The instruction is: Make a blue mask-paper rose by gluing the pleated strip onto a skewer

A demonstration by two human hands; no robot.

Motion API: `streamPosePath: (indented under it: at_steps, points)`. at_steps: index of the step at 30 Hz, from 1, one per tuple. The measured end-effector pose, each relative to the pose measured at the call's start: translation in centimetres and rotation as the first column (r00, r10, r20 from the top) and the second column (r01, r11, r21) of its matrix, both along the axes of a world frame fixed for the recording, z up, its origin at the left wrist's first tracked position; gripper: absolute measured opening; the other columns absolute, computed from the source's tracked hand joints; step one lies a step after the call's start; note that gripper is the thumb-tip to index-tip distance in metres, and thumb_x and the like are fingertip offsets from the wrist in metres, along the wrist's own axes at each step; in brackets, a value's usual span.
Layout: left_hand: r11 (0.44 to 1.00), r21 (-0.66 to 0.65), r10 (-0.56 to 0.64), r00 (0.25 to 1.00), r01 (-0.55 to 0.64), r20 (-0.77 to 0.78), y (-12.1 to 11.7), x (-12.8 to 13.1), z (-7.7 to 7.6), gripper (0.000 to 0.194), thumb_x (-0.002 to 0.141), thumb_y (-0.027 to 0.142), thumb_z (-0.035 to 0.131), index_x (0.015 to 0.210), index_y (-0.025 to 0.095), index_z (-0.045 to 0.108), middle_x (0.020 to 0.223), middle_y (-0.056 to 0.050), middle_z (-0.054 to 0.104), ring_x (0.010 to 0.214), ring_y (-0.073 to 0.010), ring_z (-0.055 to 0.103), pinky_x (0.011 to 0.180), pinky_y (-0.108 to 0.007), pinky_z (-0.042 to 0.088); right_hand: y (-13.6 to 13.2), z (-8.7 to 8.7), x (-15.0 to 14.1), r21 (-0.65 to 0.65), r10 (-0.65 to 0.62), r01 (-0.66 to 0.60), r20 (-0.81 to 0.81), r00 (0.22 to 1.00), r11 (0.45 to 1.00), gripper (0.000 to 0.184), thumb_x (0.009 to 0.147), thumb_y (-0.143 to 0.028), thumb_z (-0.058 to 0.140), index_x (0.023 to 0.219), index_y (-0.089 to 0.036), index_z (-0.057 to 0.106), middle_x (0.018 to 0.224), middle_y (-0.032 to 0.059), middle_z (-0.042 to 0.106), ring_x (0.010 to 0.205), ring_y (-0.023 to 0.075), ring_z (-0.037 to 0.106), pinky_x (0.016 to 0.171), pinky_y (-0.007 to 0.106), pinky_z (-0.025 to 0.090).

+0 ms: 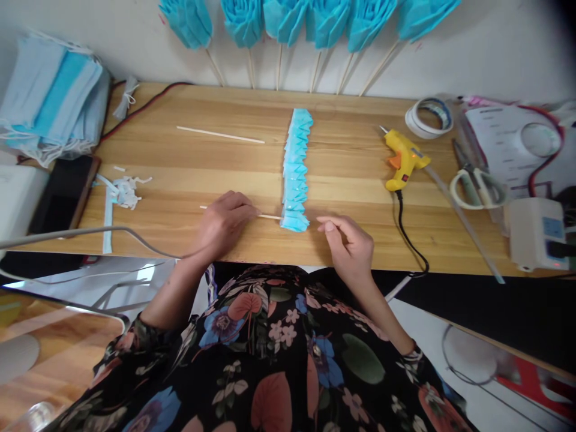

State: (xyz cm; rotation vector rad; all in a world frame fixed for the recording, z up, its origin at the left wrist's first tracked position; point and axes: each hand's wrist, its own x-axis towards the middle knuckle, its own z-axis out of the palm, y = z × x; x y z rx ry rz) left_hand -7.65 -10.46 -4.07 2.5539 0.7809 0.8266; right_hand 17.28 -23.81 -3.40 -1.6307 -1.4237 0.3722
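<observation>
My left hand (227, 219) is closed in a pinch on a thin wooden stick (270, 216). The stick lies crosswise, its right end reaching the near end of a pleated light-blue strip (296, 171). That strip runs away from me up the table, its folds forming a zigzag on the right edge. Just right of the strip's near end, my right hand (348, 243) hovers with thumb and forefinger drawn together. Nothing shows between those fingers, and a small gap separates them from the strip. A second wooden stick (220, 134) rests on the table farther off to the left.
Blue fabric roses (284, 21) on sticks lean along the wall. To the right are a yellow glue gun (402, 157), tape rolls (429, 119), scissors (474, 180) and a white adapter (535, 234). Face masks (54, 90), a phone (63, 192), white scraps (126, 192) and a cable (130, 231) occupy the left.
</observation>
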Motion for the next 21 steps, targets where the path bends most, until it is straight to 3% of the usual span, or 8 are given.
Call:
streamPosePath:
  at_steps: [9,13,17,21]
  points:
    - [1.000,-0.013,-0.018,1.000,0.018,-0.025,-0.1,0.0,0.0,0.024,0.104,0.026,0.055,0.095,0.018,0.076,0.092,-0.006,0.071,0.086,-0.0184,0.062,0.074,-0.030,0.048,0.0,-0.1,0.0,-0.017,0.014,-0.014,-0.002,1.000,1.000,0.021,0.101,-0.027,0.054,0.099,-0.024,0.075,0.083,0.0015,0.076,0.082,0.0191,0.071,0.078,0.035,0.055]
    - [0.999,-0.009,-0.037,0.999,0.037,-0.011,0.0,-0.1,-0.2,0.022,0.103,0.024,0.057,0.094,0.017,0.075,0.091,-0.007,0.071,0.086,-0.0188,0.062,0.073,-0.031,0.048,0.8,0.6,1.0,-0.048,0.066,-0.065,0.010,0.998,0.997,0.022,0.101,-0.029,0.054,0.098,-0.024,0.075,0.089,0.0028,0.078,0.084,0.0196,0.072,0.078,0.035,0.055]
    - [0.999,-0.002,-0.037,0.999,0.037,-0.012,0.0,0.0,-0.2,0.022,0.103,0.024,0.057,0.094,0.018,0.075,0.091,-0.007,0.071,0.085,-0.0192,0.062,0.073,-0.031,0.047,3.7,1.8,2.9,-0.114,0.108,-0.096,0.112,0.988,0.989,0.022,0.098,-0.029,0.054,0.100,-0.025,0.076,0.097,0.0050,0.078,0.088,0.0215,0.072,0.079,0.036,0.055]
    - [0.999,0.005,-0.048,0.999,0.048,-0.012,0.0,0.0,-0.1,0.020,0.102,0.023,0.058,0.093,0.017,0.075,0.091,-0.007,0.071,0.086,-0.0191,0.062,0.074,-0.031,0.048,8.9,2.1,4.7,-0.199,0.085,-0.037,0.242,0.966,0.979,0.026,0.097,-0.027,0.053,0.107,-0.024,0.077,0.108,0.0069,0.078,0.094,0.0243,0.072,0.084,0.039,0.054]
